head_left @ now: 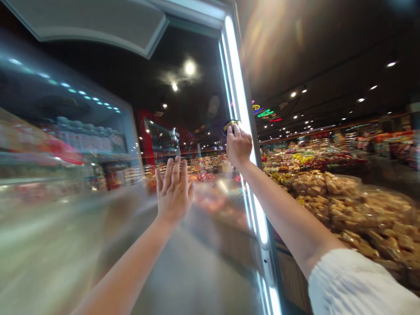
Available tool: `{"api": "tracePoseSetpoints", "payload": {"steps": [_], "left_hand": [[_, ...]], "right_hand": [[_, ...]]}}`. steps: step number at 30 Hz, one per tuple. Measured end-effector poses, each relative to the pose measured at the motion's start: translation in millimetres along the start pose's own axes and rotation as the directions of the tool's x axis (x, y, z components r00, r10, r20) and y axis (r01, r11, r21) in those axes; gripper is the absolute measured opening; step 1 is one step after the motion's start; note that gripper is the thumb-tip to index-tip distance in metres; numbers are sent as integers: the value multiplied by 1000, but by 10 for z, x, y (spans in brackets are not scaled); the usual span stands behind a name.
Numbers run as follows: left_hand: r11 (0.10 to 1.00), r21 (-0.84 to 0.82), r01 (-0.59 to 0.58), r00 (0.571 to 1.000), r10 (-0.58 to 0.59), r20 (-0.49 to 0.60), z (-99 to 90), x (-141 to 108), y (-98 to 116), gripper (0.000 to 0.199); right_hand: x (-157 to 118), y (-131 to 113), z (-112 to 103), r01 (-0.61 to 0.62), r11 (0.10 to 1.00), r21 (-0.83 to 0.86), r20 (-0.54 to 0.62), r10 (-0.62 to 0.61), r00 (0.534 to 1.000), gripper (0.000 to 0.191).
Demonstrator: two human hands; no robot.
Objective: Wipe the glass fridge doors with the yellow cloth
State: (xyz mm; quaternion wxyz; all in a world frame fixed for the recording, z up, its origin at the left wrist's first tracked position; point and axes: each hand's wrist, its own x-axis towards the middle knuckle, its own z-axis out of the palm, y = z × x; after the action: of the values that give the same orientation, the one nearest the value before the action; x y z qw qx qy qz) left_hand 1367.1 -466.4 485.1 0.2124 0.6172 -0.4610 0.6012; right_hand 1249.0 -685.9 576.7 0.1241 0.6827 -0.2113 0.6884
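My right hand (239,146) is closed around a small black-and-yellow pad (231,125), at the glass beside the lit strip of the door frame. Its exact kind is hard to make out, as my fingers cover part of it. To the left and lower, my left hand (173,188) lies flat with fingers stretched upward, seemingly against the glass door (203,210), and holds nothing. The bright light strip (236,74) runs down the door's right edge, just beside my right hand. Reflections of shop lights show in the glass.
On the left, a lit cooler holds blurred white bottles (90,138) on a shelf. A white panel (88,22) hangs at top left. Past the door's metal edge on the right stand displays of packaged food (354,205). Ceiling lights dot the dark ceiling.
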Motion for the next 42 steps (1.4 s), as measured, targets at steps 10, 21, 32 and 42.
{"api": "tracePoseSetpoints", "payload": {"steps": [10, 21, 32, 42], "left_hand": [[999, -52, -6, 1000, 7, 19, -29, -296, 17, 79], [1000, -29, 10, 1000, -9, 26, -33, -374, 22, 79], [998, 23, 56, 990, -58, 132, -179, -524, -112, 75], [997, 59, 44, 988, -52, 142, -362, -698, -284, 75]], "right_hand": [[-1400, 203, -29, 91, 994, 57, -57, -88, 994, 41], [-1353, -223, 12, 247, 946, 212, 21, -257, 966, 45], [-1148, -547, 58, 8, 969, 246, -42, 2, 999, 42], [-1452, -206, 67, 10, 931, 365, -186, 63, 980, 37]]}}
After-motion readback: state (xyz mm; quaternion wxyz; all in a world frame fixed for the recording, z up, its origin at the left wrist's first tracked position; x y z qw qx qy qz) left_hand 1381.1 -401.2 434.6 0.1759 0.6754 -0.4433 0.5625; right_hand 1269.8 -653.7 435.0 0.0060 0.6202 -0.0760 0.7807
